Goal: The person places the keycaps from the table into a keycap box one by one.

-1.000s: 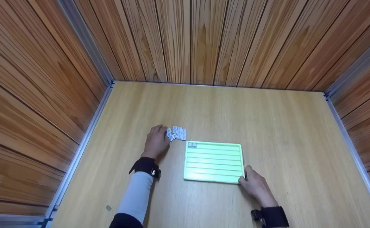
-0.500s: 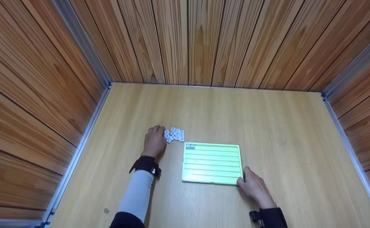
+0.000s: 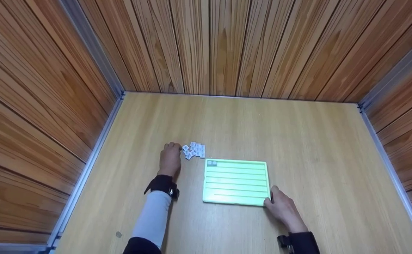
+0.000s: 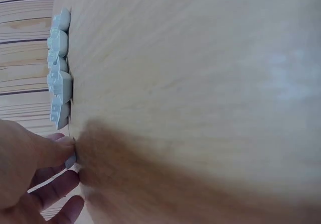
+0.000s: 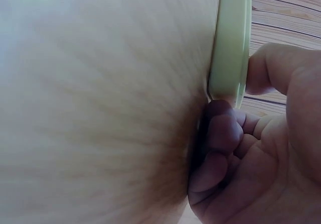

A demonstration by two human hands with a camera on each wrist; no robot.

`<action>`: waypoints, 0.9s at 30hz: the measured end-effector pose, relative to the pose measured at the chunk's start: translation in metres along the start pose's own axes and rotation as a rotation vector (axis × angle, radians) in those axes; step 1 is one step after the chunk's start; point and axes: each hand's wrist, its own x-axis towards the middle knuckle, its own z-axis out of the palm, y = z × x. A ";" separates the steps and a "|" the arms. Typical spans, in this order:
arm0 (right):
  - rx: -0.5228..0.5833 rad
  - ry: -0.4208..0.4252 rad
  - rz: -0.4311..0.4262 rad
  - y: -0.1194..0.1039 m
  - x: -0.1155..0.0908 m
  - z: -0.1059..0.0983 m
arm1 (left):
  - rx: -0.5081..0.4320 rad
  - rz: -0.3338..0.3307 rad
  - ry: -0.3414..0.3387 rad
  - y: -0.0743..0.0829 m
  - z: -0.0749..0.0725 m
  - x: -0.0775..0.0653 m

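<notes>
In the head view my left hand (image 3: 170,159) is just left of a cluster of small white pieces (image 3: 197,149) with faint marks on top. The left wrist view shows its thumb and index finger pinching a small greyish piece (image 4: 70,160), low against the table; the fingers hide most of it. Beyond them stands a row of pale plastic pieces (image 4: 59,86). My right hand (image 3: 284,208) grips the near right corner of a light green ridged tray (image 3: 236,182), thumb on top of the rim and other fingers curled against the side.
Small grey pieces (image 3: 211,163) sit in the tray's far left corner. Wooden panel walls (image 3: 223,49) enclose the table (image 3: 297,141) at the back and both sides. A dark spot (image 3: 118,234) marks the table at the near left.
My left hand has drawn slightly left and nearer, away from the cluster. The white piece closest to it has turned a little. My right hand keeps its hold on the tray.
</notes>
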 end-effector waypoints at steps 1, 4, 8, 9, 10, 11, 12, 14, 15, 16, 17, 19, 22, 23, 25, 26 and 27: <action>0.003 -0.003 0.000 0.000 0.000 0.000 | -0.006 -0.005 0.005 0.000 0.000 -0.001; 0.005 -0.013 0.001 0.000 0.000 0.001 | -0.018 -0.010 0.033 -0.001 -0.001 -0.002; 0.007 -0.011 -0.002 0.000 0.000 0.001 | -0.091 0.016 0.104 0.002 -0.004 -0.005; 0.009 -0.010 0.000 0.000 -0.001 0.000 | -0.120 0.025 0.115 0.004 -0.006 -0.006; 0.010 -0.009 0.002 0.000 -0.001 0.000 | -0.148 0.034 0.121 0.006 -0.008 -0.006; 0.011 -0.008 0.003 -0.001 -0.001 0.000 | -0.178 0.040 0.120 0.008 -0.010 -0.007; 0.010 -0.010 0.003 -0.001 -0.001 0.000 | -0.205 0.042 0.111 0.011 -0.012 -0.009; 0.010 -0.013 0.006 -0.001 0.000 0.000 | -0.246 0.053 0.101 0.016 -0.015 -0.010; 0.012 -0.016 0.009 0.000 0.000 0.000 | -0.259 0.058 0.094 0.019 -0.017 -0.011; 0.011 -0.016 0.007 0.000 0.000 0.000 | -0.268 0.061 0.088 0.022 -0.018 -0.012; 0.010 -0.016 0.005 0.000 0.000 0.000 | -0.277 0.063 0.081 0.025 -0.019 -0.013; 0.009 -0.016 0.005 0.000 0.000 0.000 | -0.288 0.071 0.060 0.032 -0.020 -0.014; 0.005 -0.015 0.002 0.000 0.001 0.000 | -0.311 0.083 0.023 0.041 -0.019 -0.017; 0.005 -0.017 0.003 0.000 0.001 -0.001 | -0.318 0.086 0.012 0.044 -0.018 -0.018; 0.010 -0.022 0.006 0.000 0.001 -0.001 | -0.319 0.101 0.001 0.049 -0.016 -0.020; 0.011 -0.025 0.008 0.000 0.001 -0.001 | -0.323 0.109 0.000 0.051 -0.015 -0.021; 0.014 -0.029 0.011 0.000 0.002 -0.001 | -0.325 0.118 -0.001 0.053 -0.014 -0.022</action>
